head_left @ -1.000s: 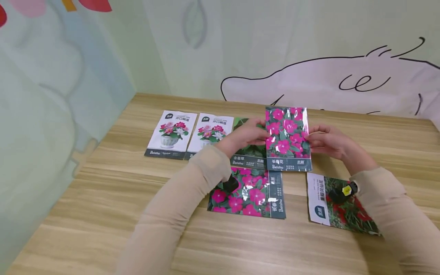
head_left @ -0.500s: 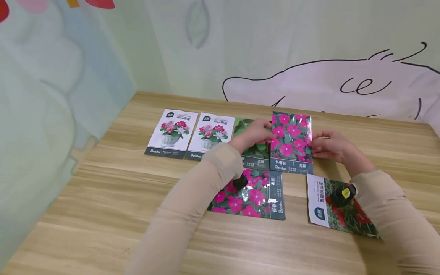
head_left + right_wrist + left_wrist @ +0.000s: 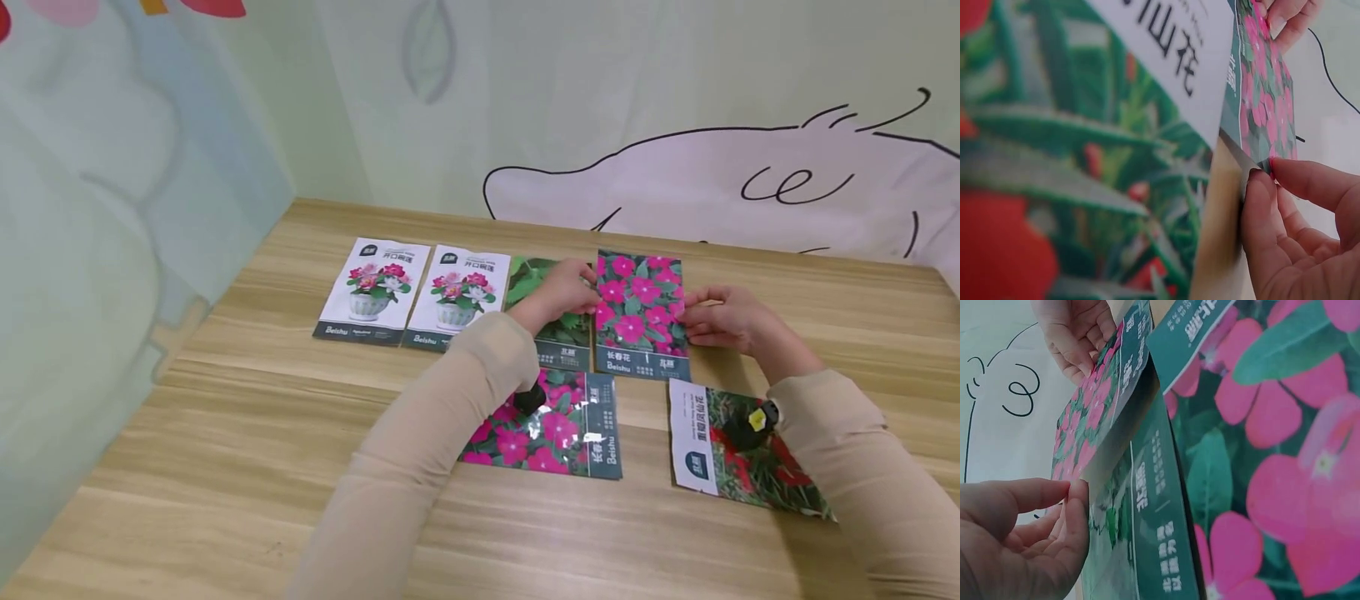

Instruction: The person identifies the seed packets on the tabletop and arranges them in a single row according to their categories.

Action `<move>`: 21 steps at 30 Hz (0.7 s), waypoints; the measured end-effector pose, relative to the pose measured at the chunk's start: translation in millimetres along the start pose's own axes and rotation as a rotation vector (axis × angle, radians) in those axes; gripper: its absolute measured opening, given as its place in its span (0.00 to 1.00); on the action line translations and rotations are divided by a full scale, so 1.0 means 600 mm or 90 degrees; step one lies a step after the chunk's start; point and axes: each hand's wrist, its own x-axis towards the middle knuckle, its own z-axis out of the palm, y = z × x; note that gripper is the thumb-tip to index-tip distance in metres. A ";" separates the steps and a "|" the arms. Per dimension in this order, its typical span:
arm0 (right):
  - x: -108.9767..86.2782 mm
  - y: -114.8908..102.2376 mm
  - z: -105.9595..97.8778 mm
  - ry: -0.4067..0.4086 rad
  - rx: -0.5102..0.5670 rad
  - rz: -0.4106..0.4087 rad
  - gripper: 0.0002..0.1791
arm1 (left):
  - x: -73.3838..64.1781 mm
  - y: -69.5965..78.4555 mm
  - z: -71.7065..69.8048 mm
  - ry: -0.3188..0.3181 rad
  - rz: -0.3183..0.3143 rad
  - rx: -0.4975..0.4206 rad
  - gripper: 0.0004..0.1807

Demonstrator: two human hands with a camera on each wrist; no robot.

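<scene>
One pink-flower packet (image 3: 642, 308) is just right of the leafy packet (image 3: 564, 336), its side edges pinched between thumbs and curled fingers: left hand (image 3: 564, 292) over the leafy packet, right hand (image 3: 726, 319) farther right.

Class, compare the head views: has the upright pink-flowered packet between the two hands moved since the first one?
Yes. Against the wall drawing, the held packet has shifted to the right and sits slightly lower in the view.
</scene>
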 end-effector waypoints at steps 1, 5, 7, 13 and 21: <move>0.000 0.000 0.000 0.001 -0.005 0.000 0.03 | -0.001 0.001 -0.001 0.002 -0.002 -0.001 0.19; 0.001 -0.002 0.002 0.013 -0.026 0.001 0.06 | -0.004 0.003 -0.004 0.012 -0.006 -0.004 0.18; 0.001 -0.002 0.005 0.019 -0.035 0.002 0.09 | -0.006 0.005 -0.007 0.022 0.002 0.004 0.19; 0.002 -0.001 0.009 0.037 -0.061 0.005 0.20 | -0.014 0.018 -0.032 0.022 0.023 0.016 0.19; -0.002 -0.003 0.010 0.033 -0.094 0.001 0.24 | -0.039 0.042 -0.101 0.026 0.034 0.072 0.18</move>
